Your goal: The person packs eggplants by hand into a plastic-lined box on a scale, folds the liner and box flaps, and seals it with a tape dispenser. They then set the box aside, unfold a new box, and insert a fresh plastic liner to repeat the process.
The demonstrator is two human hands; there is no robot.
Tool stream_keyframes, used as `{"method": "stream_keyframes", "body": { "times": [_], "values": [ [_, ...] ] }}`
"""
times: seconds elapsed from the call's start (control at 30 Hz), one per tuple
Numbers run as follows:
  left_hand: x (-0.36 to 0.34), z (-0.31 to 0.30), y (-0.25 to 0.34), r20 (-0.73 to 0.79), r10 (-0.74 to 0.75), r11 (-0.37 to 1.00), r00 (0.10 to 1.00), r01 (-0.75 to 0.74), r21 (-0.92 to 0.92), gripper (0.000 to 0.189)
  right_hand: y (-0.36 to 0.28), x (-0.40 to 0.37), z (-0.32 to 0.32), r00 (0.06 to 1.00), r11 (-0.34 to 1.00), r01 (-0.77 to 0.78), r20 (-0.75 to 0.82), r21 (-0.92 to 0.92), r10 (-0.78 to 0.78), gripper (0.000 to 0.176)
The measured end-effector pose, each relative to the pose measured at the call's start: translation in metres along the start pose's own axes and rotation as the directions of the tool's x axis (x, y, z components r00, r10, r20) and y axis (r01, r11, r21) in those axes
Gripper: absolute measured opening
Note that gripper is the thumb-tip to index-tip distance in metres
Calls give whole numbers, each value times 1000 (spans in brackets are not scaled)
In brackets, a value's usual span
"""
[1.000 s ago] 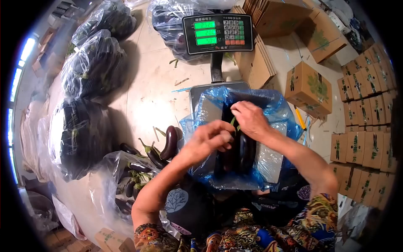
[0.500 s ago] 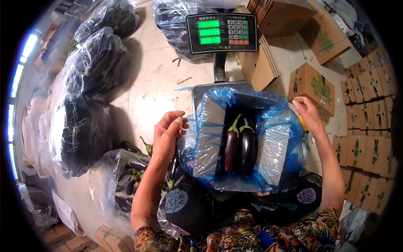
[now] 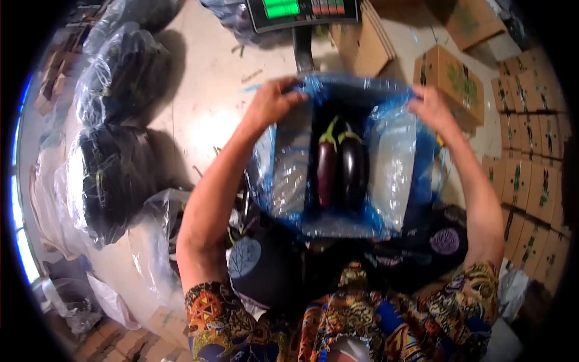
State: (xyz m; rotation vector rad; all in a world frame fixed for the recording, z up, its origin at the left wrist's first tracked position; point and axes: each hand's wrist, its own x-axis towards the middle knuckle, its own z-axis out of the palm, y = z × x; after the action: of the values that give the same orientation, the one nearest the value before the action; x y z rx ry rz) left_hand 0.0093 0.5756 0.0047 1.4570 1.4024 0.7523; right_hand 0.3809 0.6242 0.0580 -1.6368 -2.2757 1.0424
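An open carton (image 3: 292, 158) lined with a blue plastic bag (image 3: 338, 228) stands before me, its side flaps spread outward under the film. Two eggplants, one purplish (image 3: 326, 174) and one nearly black (image 3: 352, 172), lie side by side inside, green stems toward the far end. My left hand (image 3: 274, 104) is at the far left corner, its fingers closed over the bag's edge, slightly blurred. At the far right corner, my right hand (image 3: 432, 110) pinches the bag's edge between thumb and fingers.
A scale display (image 3: 304, 11) rises on a post (image 3: 304, 51) beyond the carton. Clear bags of eggplants (image 3: 105, 184) line the left. Flat cardboard (image 3: 362, 42) and a closed carton (image 3: 447, 84) stand at the far right, with stacked cartons (image 3: 525, 139) along the right edge.
Both hands have moved from beside the carton to its far corners and closed on the blue bag. The view has shifted, cutting off part of the scale display.
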Motion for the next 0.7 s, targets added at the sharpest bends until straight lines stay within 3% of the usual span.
{"method": "stream_keyframes", "body": {
  "times": [0.03, 0.07, 0.1, 0.13, 0.17, 0.23, 0.3, 0.37, 0.4, 0.43, 0.47, 0.57, 0.6, 0.63, 0.67, 0.7],
  "values": [
    [5, 3, -4, -15, -13, 999, 1000, 13, 40, 35, -13, -3, -2, 987, 964, -49, -163, -263, 6, 23],
    [6, 2, 1, -25, 16, 1000, 1000, -17, -26, 28, -21, -6, -2, 952, 944, 31, -276, -329, -128, 19],
    [7, 0, 5, -42, 44, 995, 998, -48, -92, 22, -36, -9, -7, 944, 964, 120, -272, -237, -185, 16],
    [8, -3, 4, -96, 66, 997, 993, -70, -34, 18, -50, -11, -7, 927, 966, 147, -311, -211, -209, 15],
    [12, -5, -8, -193, 205, 975, 960, -182, 130, 17, -64, -15, -6, 907, 967, 175, -352, -187, -232, 14],
    [-7, -12, 20, -198, 190, 976, 961, -206, -63, 17, -89, -32, -3, 958, 993, 105, -263, -55, -116, 13],
    [-33, -18, 43, -127, 276, 961, 953, -277, 11, 16, -107, -47, 1, 985, 995, 99, -139, -13, -100, 12],
    [-66, -19, 64, 28, 314, 944, 949, -315, 101, 15, -112, -62, 2, 962, 976, 209, 169, 58, -216, 14],
    [-77, -18, 63, 113, 365, 914, 924, -379, 143, 14, -131, -75, 0, 945, 981, 180, 266, 67, -191, 15],
    [-89, -16, 61, 197, 404, 881, 893, -438, 179, 14, -128, -84, 4, 923, 952, 307, 243, -2, -298, 13],
    [-102, -17, 67, 262, 298, 900, 918, -362, 244, 14, -129, -91, 7, 938, 954, 299, 189, -12, -291, 13],
    [-109, -20, 6, -106, 110, 993, 988, -114, -33, 14, -119, -91, 13, 981, 987, 151, -117, -60, -158, 14],
    [-105, -28, 2, -244, -10, 999, 970, 0, -41, 19, -115, -83, 9, 986, 995, 82, -139, -55, -89, 17],
    [-106, -31, 2, -406, 8, 1000, 914, 5, 30, 22, -103, -78, 9, 964, 993, 98, -240, -69, -112, 18],
    [-110, -31, 6, -450, 9, 999, 893, -27, -34, 22, -106, -75, 12, 840, 944, 211, -447, -253, -308, 19],
    [-115, -31, 10, -494, 6, 994, 869, -60, -95, 22, -114, -75, 12, 738, 884, 287, -502, -370, -450, 21]
  ]
}}
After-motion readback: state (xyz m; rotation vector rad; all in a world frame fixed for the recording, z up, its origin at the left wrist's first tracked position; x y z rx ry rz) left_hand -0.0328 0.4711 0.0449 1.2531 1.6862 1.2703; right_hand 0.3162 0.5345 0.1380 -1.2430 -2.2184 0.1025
